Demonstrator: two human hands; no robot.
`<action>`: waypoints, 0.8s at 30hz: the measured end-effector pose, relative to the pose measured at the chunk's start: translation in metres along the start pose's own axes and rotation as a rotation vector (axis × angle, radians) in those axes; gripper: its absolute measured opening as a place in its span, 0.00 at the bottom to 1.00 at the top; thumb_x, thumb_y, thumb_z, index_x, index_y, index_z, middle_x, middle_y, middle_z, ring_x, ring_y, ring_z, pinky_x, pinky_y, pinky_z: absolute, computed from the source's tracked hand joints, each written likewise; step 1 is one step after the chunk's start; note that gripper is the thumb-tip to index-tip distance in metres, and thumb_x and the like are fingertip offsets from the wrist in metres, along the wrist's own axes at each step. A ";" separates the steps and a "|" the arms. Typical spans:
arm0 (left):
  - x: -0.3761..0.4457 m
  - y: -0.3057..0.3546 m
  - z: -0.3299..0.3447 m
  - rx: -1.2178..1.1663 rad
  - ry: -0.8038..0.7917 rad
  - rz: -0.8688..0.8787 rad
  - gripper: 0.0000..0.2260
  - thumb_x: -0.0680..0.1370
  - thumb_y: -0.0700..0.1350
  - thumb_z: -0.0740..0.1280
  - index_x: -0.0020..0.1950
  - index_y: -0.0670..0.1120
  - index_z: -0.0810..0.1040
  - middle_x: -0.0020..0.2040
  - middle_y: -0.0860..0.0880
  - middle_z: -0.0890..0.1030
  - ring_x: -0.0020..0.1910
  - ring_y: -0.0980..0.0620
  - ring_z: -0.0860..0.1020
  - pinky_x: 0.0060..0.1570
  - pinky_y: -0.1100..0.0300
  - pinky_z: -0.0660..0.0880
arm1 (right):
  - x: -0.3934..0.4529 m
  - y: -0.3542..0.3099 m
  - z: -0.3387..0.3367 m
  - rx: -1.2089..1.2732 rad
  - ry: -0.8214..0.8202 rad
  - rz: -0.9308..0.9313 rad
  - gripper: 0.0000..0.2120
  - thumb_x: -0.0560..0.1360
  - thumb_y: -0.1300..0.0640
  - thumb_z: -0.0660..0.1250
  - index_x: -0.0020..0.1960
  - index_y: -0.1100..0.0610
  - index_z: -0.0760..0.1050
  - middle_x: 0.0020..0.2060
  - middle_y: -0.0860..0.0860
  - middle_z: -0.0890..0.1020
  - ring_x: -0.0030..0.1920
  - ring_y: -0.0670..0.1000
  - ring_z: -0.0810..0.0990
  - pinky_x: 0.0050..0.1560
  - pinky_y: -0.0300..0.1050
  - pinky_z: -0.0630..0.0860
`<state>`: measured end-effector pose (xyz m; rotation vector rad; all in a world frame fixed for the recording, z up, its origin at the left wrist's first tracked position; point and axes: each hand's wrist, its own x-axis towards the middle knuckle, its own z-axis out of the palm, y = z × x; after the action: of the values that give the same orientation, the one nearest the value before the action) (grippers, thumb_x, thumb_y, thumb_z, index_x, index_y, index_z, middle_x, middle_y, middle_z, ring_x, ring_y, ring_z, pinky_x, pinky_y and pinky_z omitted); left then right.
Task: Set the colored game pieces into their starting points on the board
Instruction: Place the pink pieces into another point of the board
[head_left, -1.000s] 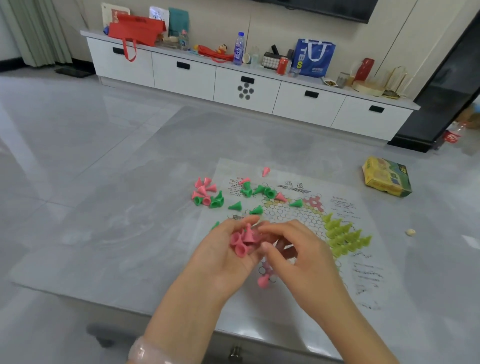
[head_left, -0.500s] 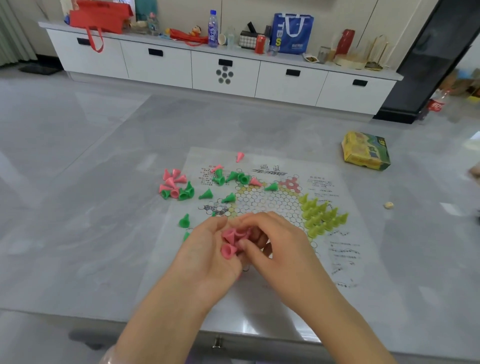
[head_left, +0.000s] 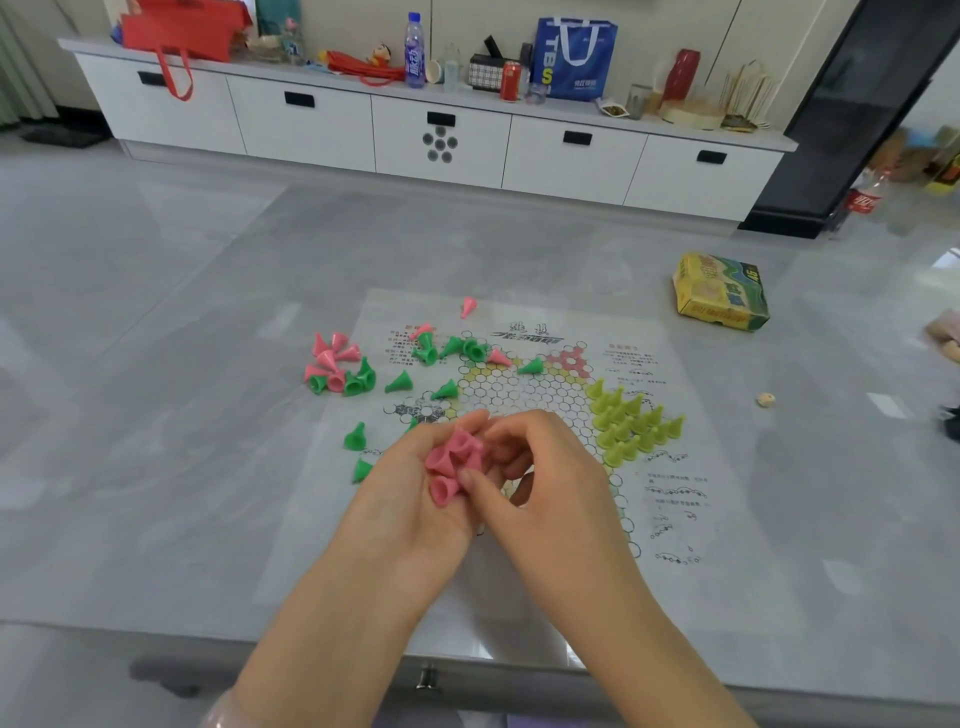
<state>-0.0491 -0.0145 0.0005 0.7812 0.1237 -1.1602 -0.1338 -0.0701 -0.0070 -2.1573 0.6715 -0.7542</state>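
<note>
Left of centre on the grey desk (head_left: 156, 415): loose heap of pink and green pieces (head_left: 337, 371), off the board. Two more green cones (head_left: 356, 436) lie lower, at the board's left edge. Paper board (head_left: 519, 395) lies flat mid-frame; scattered green and pink pieces (head_left: 457, 351) rest on its upper-left part. Centre, low: left hand (head_left: 410, 499), fingers curled, cups a bunch of pink pieces (head_left: 454, 457) above the board. Right hand (head_left: 535, 488) just beside it, thumb and fingertips touching the lowest pink piece in the bunch; its other fingers bent. Right of centre: yellow-green pieces (head_left: 631, 423) stand upright in a packed triangle on the board's right point. Upper right: yellow box (head_left: 719, 293) on the desk, well apart from the board.
</note>
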 end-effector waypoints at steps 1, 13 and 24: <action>0.000 0.001 0.000 -0.018 0.023 0.011 0.09 0.75 0.39 0.58 0.48 0.40 0.77 0.41 0.43 0.80 0.40 0.48 0.79 0.57 0.54 0.70 | 0.000 0.001 0.001 -0.017 0.005 -0.014 0.08 0.68 0.56 0.72 0.42 0.50 0.72 0.40 0.43 0.75 0.41 0.43 0.73 0.37 0.35 0.70; -0.002 0.004 -0.002 0.004 -0.039 -0.005 0.11 0.76 0.38 0.57 0.51 0.38 0.78 0.45 0.40 0.79 0.41 0.47 0.80 0.52 0.53 0.76 | 0.001 0.003 0.004 0.097 -0.004 0.018 0.06 0.67 0.62 0.71 0.38 0.53 0.75 0.36 0.48 0.76 0.38 0.44 0.73 0.35 0.30 0.68; -0.002 0.036 -0.016 0.274 0.205 0.258 0.07 0.77 0.38 0.59 0.40 0.42 0.74 0.25 0.51 0.72 0.17 0.59 0.63 0.16 0.70 0.58 | 0.002 0.038 -0.027 0.129 -0.083 0.260 0.05 0.71 0.59 0.69 0.39 0.52 0.74 0.36 0.45 0.81 0.38 0.41 0.77 0.38 0.29 0.72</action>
<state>-0.0140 0.0030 0.0071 1.1248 0.0317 -0.8596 -0.1595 -0.1064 -0.0211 -1.9262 0.8179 -0.5506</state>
